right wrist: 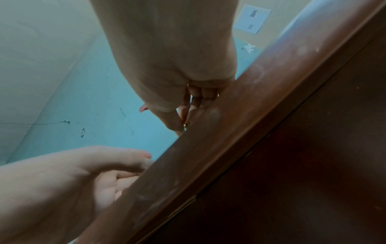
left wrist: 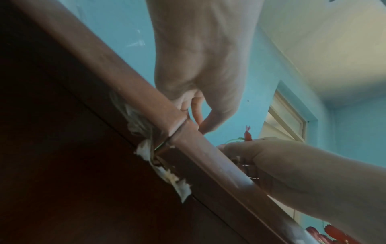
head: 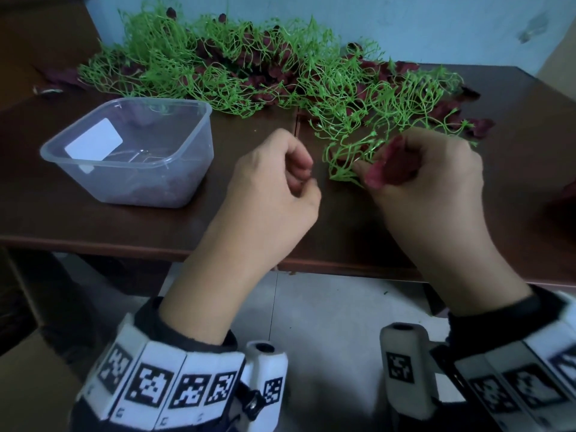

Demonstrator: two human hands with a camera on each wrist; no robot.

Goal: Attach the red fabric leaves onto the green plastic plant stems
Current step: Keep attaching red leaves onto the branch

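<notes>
Gripping red leaf [head: 375,176], stems [head: 339,175] (right hand [head: 433,182])

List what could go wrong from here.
1. The right hand alone pinches the red leaf against the green sprig; the left hand is off it, so the leaf may slip.
2. The sprig overlaps the stem pile; pulling might drag it.
3. A dropped leaf could fall past the table edge.

Clear plastic tub [head: 131,151] blocks the left of the surface [head: 62,213]; tangled green stems [head: 149,54] and red leaves [head: 481,124] crowd the far side and right. A bare strip runs along the near edge.
</notes>
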